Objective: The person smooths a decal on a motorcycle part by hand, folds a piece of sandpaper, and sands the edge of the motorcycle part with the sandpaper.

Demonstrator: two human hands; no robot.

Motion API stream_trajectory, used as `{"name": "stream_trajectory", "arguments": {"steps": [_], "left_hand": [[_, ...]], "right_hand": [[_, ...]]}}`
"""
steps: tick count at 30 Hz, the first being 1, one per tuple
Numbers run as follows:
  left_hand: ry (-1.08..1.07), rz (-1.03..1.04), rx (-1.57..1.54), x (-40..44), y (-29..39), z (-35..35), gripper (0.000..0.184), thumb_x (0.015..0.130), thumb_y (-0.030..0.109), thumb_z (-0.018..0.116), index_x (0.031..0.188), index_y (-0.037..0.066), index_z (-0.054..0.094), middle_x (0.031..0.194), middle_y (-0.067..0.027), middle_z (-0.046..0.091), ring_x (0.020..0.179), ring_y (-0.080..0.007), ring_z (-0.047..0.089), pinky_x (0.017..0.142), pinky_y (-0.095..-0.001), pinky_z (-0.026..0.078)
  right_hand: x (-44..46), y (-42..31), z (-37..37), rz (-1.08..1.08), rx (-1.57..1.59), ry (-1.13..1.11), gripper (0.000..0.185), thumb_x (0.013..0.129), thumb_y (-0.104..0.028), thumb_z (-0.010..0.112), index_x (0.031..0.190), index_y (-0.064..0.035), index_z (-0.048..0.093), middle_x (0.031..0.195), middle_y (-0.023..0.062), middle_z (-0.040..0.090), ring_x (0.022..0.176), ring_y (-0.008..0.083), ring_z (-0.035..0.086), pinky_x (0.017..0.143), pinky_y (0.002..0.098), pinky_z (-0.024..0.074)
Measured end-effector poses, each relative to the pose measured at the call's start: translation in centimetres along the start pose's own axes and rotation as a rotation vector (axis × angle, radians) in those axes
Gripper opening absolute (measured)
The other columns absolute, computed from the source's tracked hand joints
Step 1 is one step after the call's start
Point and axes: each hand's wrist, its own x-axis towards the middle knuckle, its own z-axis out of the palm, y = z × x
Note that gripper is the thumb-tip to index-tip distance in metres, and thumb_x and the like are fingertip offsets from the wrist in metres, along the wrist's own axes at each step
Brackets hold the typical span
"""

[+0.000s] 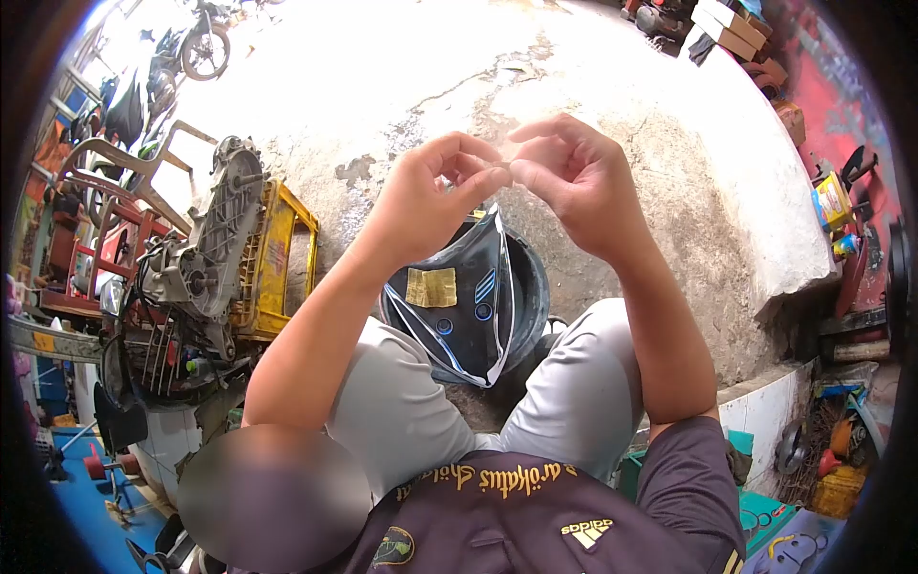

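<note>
partly blurred right hand (pixel 579 182), beside left hand (pixel 430 191)

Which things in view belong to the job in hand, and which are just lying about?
Likely in the job, being at or just below the hands:
left hand
right hand
dark panel
yellowish square on the panel
round basin under the panel

Apparently just lying about:
metal engine casing
yellow crate
pale boxes

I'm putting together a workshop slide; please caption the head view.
Left hand and right hand, fingertips close together, with a black, blue-marked panel over a dark tub below.
</note>
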Motion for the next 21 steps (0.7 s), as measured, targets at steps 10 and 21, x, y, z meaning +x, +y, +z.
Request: {"name": "stream_trajectory", "arguments": {"steps": [10,21], "left_hand": [[0.018,0.015,0.074,-0.3,0.9,-0.2,0.015,0.098,0.015,0.072,0.102,0.001,0.077,0.094,-0.0031,0.077,0.089,-0.011,0.065,0.089,-0.0306,0.053],[0.064,0.084,0.099,-0.1,-0.2,0.1,0.015,0.101,0.017,0.074,0.108,0.004,0.075,0.093,0.0016,0.072,0.082,-0.0047,0.058,0.076,-0.0244,0.048]], "right_hand": [[-0.1,-0.5,0.0,0.014,-0.017,-0.019,0.027,0.092,-0.004,0.073,0.119,-0.0036,0.07,0.096,0.0121,0.079,0.089,0.0156,0.075,0.08,0.0298,0.0587],[-0.2,-0.8,0.2,0.022,0.007,-0.013,0.038,0.09,-0.001,0.073,0.125,-0.0042,0.061,0.095,0.0128,0.078,0.091,0.018,0.076,0.084,0.0319,0.059]]}}
